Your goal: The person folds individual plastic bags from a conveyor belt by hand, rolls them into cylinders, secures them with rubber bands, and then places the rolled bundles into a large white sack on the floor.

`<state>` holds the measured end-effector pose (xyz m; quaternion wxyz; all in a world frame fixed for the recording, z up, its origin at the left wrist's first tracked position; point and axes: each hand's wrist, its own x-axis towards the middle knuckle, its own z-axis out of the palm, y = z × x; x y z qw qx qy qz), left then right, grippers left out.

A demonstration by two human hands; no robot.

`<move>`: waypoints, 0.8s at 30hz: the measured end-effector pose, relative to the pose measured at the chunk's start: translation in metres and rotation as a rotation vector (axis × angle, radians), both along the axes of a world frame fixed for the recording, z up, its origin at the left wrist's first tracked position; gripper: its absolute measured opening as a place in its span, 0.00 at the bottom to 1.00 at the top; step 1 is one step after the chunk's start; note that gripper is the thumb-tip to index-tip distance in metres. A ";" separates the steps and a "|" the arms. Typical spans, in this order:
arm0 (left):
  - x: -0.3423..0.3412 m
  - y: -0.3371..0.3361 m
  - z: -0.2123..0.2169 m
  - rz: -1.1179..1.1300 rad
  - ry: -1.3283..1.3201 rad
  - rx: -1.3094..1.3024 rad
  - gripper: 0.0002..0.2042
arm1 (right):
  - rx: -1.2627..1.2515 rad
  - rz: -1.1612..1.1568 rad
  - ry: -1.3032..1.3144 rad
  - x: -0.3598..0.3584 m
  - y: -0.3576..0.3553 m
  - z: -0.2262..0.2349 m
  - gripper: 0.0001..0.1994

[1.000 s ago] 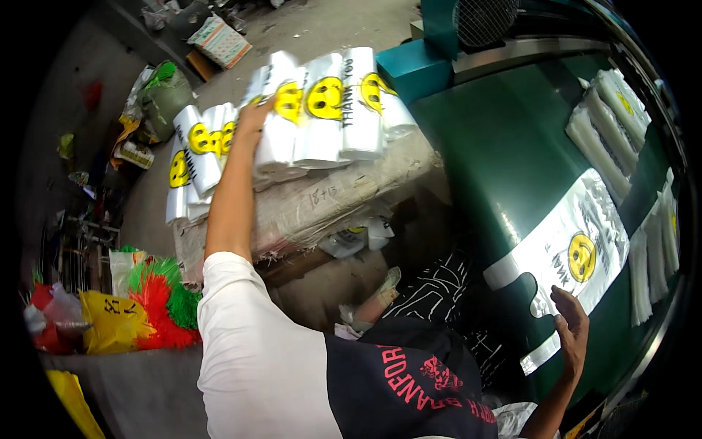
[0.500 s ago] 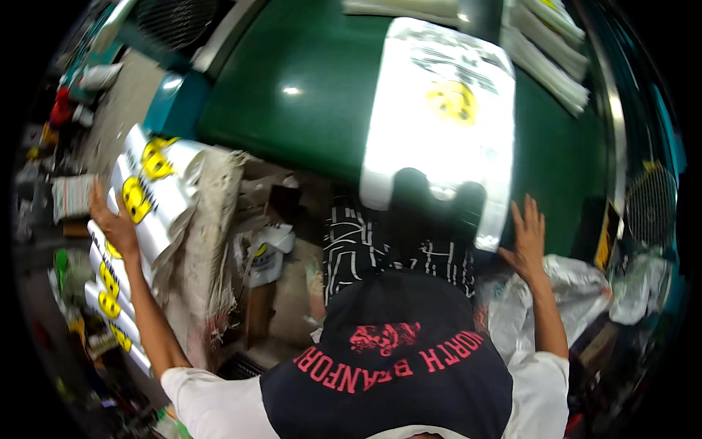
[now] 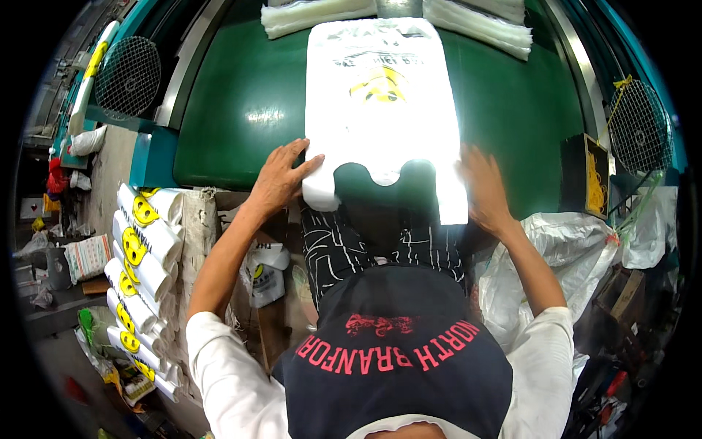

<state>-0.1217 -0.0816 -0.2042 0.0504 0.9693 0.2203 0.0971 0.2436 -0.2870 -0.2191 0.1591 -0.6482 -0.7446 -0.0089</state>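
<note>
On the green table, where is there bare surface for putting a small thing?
The green table has bare patches left of the white bag, out to the metal rail, and right of it, toward the black box. The far part is crowded with white bundles; the bag's near sides, with the left hand and right hand.

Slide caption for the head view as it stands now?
Left hand and right hand flank a white, yellow-printed plastic bag on a green worktop, folded bags stacked at left.

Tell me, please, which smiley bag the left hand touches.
The white T-shirt bag lying flat on the green worktop; the folded bags form a separate row farther left.
</note>
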 end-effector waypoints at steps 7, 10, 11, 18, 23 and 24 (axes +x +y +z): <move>0.082 0.024 0.034 0.280 0.079 -0.685 0.12 | -0.299 0.273 0.330 0.022 0.052 0.027 0.12; 0.098 0.030 0.014 0.205 0.018 -0.620 0.17 | -0.367 0.238 0.338 -0.002 0.097 0.046 0.08; 0.102 0.030 0.012 0.225 0.057 -0.595 0.19 | -0.347 0.181 0.311 -0.015 0.111 0.045 0.10; 0.117 -0.018 0.001 -0.112 0.021 0.106 0.33 | -0.270 -0.103 0.135 -0.036 0.138 0.013 0.15; 0.120 -0.007 -0.014 -0.120 0.037 0.070 0.13 | 0.073 0.339 0.042 -0.020 0.108 0.027 0.21; 0.128 0.000 -0.004 -0.088 0.034 -0.070 0.13 | 0.055 0.328 0.052 -0.019 0.111 0.031 0.23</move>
